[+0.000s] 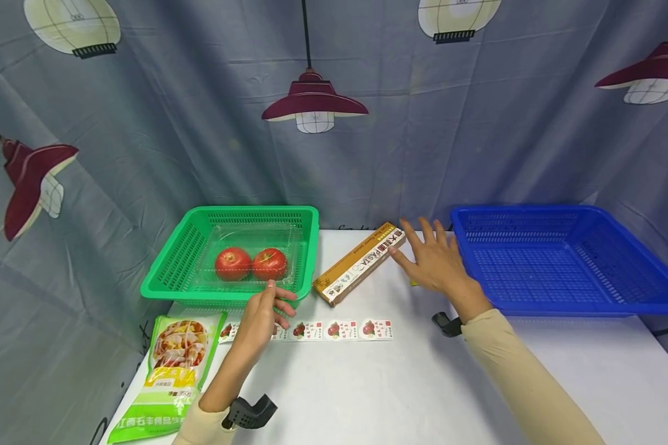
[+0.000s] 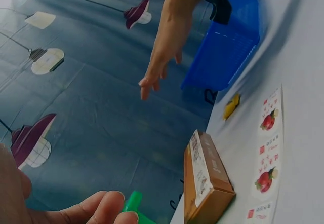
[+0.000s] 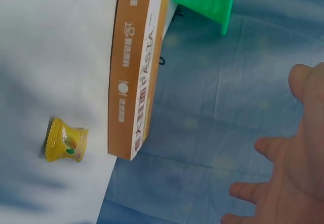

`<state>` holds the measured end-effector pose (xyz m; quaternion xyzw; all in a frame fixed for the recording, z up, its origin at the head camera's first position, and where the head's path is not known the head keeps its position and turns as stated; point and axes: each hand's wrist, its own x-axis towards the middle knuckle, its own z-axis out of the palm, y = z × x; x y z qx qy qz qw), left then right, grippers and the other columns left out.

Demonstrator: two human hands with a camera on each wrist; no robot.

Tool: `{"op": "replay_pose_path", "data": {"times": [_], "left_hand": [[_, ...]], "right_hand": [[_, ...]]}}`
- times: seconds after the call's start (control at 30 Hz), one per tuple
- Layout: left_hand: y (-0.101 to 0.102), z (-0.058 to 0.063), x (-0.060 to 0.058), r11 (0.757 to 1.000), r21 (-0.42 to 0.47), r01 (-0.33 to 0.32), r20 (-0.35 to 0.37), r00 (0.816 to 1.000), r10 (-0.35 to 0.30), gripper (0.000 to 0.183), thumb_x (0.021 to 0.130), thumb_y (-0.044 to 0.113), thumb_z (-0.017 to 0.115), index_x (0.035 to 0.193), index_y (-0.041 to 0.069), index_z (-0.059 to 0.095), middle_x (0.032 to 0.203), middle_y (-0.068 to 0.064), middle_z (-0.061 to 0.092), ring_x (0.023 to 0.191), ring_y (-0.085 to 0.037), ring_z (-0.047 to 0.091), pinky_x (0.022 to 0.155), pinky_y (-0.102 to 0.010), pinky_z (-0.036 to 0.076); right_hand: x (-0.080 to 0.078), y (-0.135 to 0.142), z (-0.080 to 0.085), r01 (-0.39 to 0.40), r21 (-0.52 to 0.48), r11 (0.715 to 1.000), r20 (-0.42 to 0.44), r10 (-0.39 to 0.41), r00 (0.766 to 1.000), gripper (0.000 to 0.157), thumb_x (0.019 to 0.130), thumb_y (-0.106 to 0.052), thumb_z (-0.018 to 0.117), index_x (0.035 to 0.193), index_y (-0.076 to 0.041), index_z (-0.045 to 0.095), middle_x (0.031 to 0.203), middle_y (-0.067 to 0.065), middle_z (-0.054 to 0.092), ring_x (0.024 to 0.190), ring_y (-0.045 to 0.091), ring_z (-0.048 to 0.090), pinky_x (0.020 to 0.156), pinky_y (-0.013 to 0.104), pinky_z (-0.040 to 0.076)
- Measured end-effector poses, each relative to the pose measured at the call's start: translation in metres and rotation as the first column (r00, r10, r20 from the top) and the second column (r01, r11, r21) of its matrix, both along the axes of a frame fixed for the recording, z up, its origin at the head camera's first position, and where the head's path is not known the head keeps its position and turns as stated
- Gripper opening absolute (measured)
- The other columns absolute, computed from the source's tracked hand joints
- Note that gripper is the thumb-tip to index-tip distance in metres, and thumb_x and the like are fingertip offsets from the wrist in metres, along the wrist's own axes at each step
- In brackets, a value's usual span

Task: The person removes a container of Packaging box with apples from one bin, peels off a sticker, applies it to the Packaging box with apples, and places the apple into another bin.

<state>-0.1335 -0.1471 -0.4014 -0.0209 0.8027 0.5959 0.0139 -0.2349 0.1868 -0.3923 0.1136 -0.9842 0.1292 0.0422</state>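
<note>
My right hand, fingers spread, hovers beside the upper end of a brown and white pasta box and holds nothing. A small yellow wrapped candy lies on the table near that box, mostly hidden under the right hand in the head view. My left hand hangs by the front rim of the green basket, fingers loosely bent with nothing in them. Inside the basket is a clear plastic container with two red tomatoes. The left hand overlaps a strip of printed stickers.
At the left front lies a green and yellow food bag. A blue basket stands at the right on the white table. Behind everything hangs a grey-blue curtain printed with lamps.
</note>
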Motion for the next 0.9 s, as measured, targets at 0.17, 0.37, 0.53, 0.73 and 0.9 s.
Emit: {"op": "replay_pose_path", "data": {"times": [0.17,0.37,0.53,0.73,0.9], "left_hand": [[-0.008,-0.009,0.008,0.999,0.025,-0.033,0.033,0.999,0.032,0.063,0.109,0.040,0.023,0.100,-0.002,0.069,0.076,-0.010,0.063,0.059,-0.023,0.060,0.049,-0.029,0.042],[-0.014,-0.019,0.012,0.998,0.044,-0.050,0.066,0.997,0.047,0.064,0.109,0.040,0.023,0.100,-0.003,0.070,0.077,-0.011,0.063,0.060,-0.023,0.060,0.051,-0.030,0.043],[-0.020,-0.026,0.011,0.996,0.053,-0.077,0.083,0.994,0.073,0.065,0.109,0.041,0.022,0.104,-0.005,0.068,0.079,-0.012,0.063,0.061,-0.024,0.060,0.053,-0.034,0.045],[-0.025,-0.033,0.006,0.991,0.089,-0.103,0.097,0.991,0.094,0.063,0.109,0.040,0.023,0.104,-0.006,0.067,0.078,-0.011,0.063,0.059,-0.023,0.060,0.052,-0.032,0.045],[-0.028,-0.037,0.002,0.984,0.107,-0.142,0.126,0.984,0.128,0.062,0.109,0.040,0.025,0.105,-0.006,0.066,0.077,-0.011,0.062,0.057,-0.020,0.059,0.051,-0.028,0.044]], "right_hand": [[0.000,-0.007,0.001,-0.015,-0.009,1.000,-0.014,0.015,1.000,0.076,0.097,-0.066,0.035,0.158,-0.022,0.020,0.158,0.026,0.015,0.142,0.052,0.006,0.105,0.074,0.006],[-0.001,-0.014,0.000,-0.027,-0.042,0.999,-0.041,0.025,0.999,0.077,0.096,-0.068,0.035,0.157,-0.023,0.022,0.157,0.024,0.019,0.142,0.050,0.010,0.105,0.072,0.013],[-0.001,-0.024,0.002,-0.069,-0.070,0.995,-0.046,0.066,0.997,0.077,0.097,-0.067,0.033,0.158,-0.022,0.022,0.157,0.024,0.019,0.143,0.050,0.010,0.107,0.070,0.014],[0.000,-0.039,0.002,-0.113,-0.127,0.985,-0.047,0.108,0.993,0.072,0.099,-0.061,0.039,0.157,-0.020,0.024,0.157,0.023,0.019,0.143,0.049,0.009,0.107,0.069,0.018],[-0.001,-0.053,-0.001,-0.161,-0.152,0.975,-0.078,0.150,0.986,0.072,0.099,-0.061,0.038,0.156,-0.019,0.026,0.156,0.023,0.022,0.143,0.048,0.012,0.105,0.069,0.023]]}}
